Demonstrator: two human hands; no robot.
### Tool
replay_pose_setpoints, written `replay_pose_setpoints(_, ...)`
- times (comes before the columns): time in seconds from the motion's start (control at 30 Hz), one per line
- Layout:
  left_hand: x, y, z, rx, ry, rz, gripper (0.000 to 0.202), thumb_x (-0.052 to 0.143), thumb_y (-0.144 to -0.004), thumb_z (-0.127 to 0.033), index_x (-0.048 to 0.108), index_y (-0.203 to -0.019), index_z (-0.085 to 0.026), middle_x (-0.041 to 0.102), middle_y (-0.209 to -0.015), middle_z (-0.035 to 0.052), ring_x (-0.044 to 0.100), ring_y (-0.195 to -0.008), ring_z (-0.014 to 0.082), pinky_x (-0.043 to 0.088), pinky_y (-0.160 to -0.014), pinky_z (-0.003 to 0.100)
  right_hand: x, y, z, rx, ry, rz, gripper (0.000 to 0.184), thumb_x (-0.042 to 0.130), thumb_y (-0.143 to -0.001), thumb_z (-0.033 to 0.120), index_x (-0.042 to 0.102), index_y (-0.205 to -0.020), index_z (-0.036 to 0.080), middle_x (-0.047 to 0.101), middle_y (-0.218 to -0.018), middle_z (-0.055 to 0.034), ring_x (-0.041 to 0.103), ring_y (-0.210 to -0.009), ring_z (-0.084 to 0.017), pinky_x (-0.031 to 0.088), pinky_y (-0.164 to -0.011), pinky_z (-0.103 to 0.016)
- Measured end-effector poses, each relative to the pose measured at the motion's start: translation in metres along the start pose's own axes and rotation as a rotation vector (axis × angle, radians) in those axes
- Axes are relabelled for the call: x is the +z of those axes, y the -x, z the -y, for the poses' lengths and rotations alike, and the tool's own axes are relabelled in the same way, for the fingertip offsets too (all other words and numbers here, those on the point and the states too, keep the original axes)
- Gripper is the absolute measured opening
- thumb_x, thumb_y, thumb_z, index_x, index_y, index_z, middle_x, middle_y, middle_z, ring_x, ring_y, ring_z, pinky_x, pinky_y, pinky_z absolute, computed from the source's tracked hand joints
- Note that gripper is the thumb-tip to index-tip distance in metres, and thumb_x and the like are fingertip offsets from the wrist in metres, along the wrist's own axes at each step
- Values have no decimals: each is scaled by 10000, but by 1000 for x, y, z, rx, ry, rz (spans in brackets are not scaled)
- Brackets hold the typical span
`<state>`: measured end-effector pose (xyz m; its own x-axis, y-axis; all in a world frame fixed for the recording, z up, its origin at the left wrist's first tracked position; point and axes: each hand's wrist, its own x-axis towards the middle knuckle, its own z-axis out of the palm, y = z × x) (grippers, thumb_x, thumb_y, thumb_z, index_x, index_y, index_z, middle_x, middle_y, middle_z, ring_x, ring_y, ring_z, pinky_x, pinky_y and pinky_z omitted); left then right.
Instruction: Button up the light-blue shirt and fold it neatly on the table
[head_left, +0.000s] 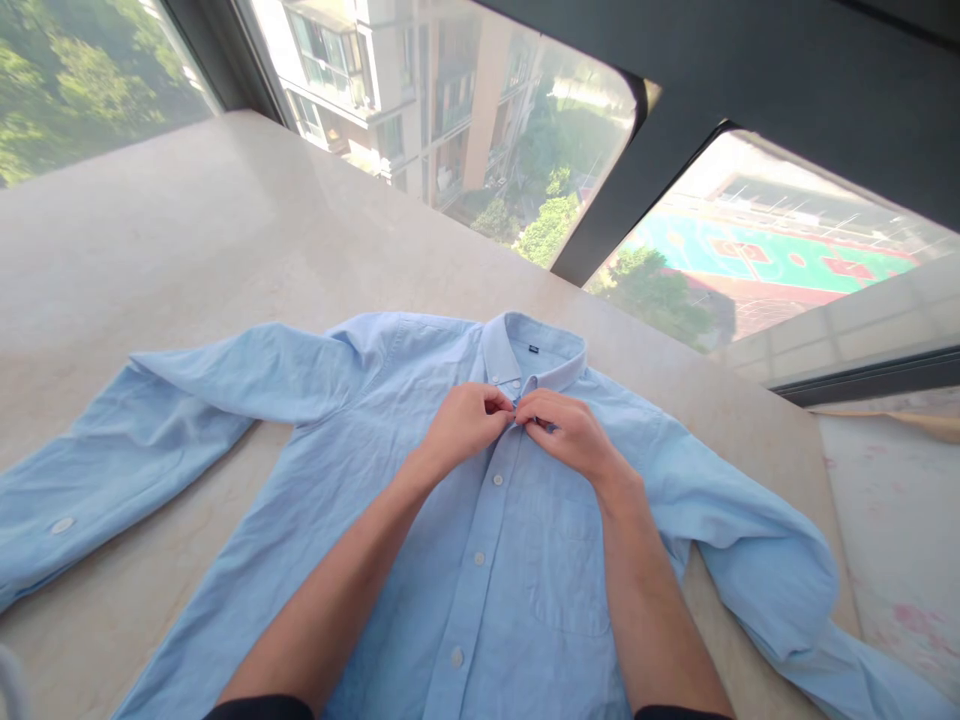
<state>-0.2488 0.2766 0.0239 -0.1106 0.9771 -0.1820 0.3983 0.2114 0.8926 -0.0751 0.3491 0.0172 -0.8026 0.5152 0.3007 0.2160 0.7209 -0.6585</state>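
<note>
A light blue long-sleeved shirt (390, 480) lies front up, its collar (551, 370) toward the window and its sleeves spread to both sides. White buttons (498, 480) run down the front strip. Just below the collar, my left hand (472, 420) pinches the shirt's front edge between thumb and fingers. Opposite it, fingertips almost touching, my right hand (566, 430) pinches the other side of the placket. Whatever button sits between the fingertips is mostly hidden. A chest pocket (570, 590) shows beside my right forearm.
The shirt rests on a beige stone-like ledge (187, 240). Dark window frames (607, 180) border its far side, with buildings, trees and a sports court outside. At the right lies a pale surface (892, 520) with pinkish marks. A blurred whitish thing (9, 690) enters at lower left.
</note>
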Motion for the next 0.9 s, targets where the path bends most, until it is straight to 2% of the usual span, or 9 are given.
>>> replay_pose_setpoints(0.2, -2, -4, 9, -51, 174, 50, 162, 619, -741, -262, 746, -767, -165, 695, -670, 1, 608, -631, 130, 425, -583, 230, 9, 2, -9, -18, -111, -120, 207, 567, -845, 56, 693, -817, 217, 716, -858, -33, 681, -803, -162, 547, -723, -288)
replay_pose_setpoints(0.4, -3, -4, 6, -92, 192, 32, 174, 633, -745, -285, 743, -790, -158, 737, -764, 28, 639, -678, 143, 459, -625, 240, 12, 4, -14, 15, -177, -178, 183, 601, -856, 86, 706, -795, 222, 728, -852, -38, 690, -828, -168, 563, -764, -315)
replay_pose_setpoints(0.9, 0, -3, 8, -67, 144, 14, 203, 604, -748, -290, 763, -800, -174, 749, -772, 19, 669, -729, 167, 483, -652, 250, 11, 3, -11, 43, -198, -166, 143, 627, -838, 122, 704, -781, 228, 715, -844, -33, 672, -818, -175, 551, -743, -318)
